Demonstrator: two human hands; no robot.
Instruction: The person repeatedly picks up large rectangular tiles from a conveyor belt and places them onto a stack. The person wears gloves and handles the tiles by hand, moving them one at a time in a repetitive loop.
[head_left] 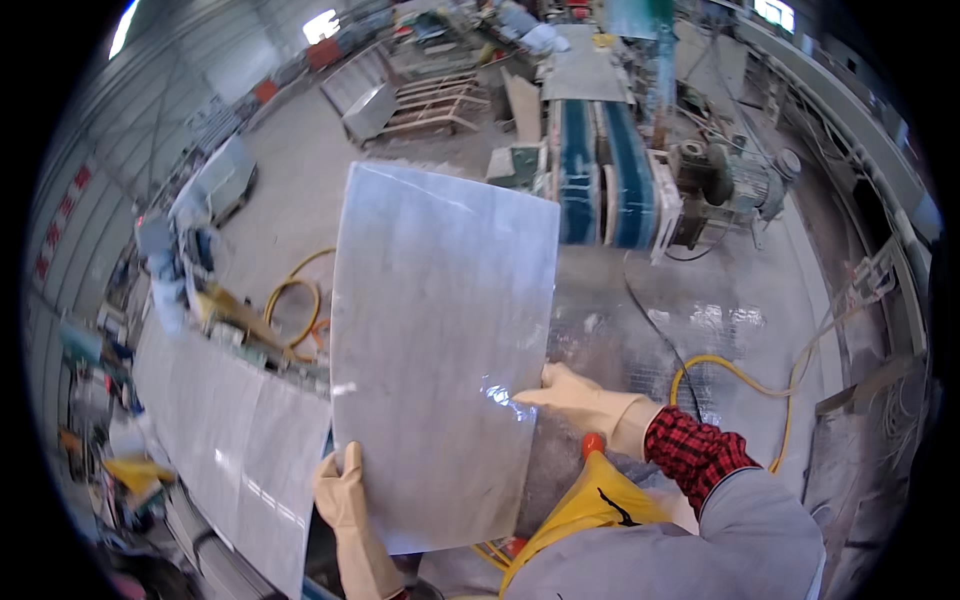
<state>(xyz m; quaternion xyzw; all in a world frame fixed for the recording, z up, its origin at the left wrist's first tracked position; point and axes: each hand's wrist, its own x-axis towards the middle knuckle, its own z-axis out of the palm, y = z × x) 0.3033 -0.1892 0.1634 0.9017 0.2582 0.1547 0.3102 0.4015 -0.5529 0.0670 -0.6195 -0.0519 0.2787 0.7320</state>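
A large grey stone slab (440,330) with a polished, faintly veined face is held up in front of me, tilted toward me. My left hand (343,495), in a cream rubber glove, grips its lower left edge, with the thumb on the face. On the right edge, my right hand (595,402), gloved alike, is closed with a finger and thumb around the side. The fingers behind the slab are hidden. Beside my left hand, more pale slabs (230,430) lie side by side.
Ahead stands a conveyor with blue-green belts (577,170) and a motor (748,190) on its right. A yellow hose (710,360) and a black cable (655,325) cross the wet floor. Another yellow hose (272,305) coils at left. A wooden rack (440,100) stands farther back.
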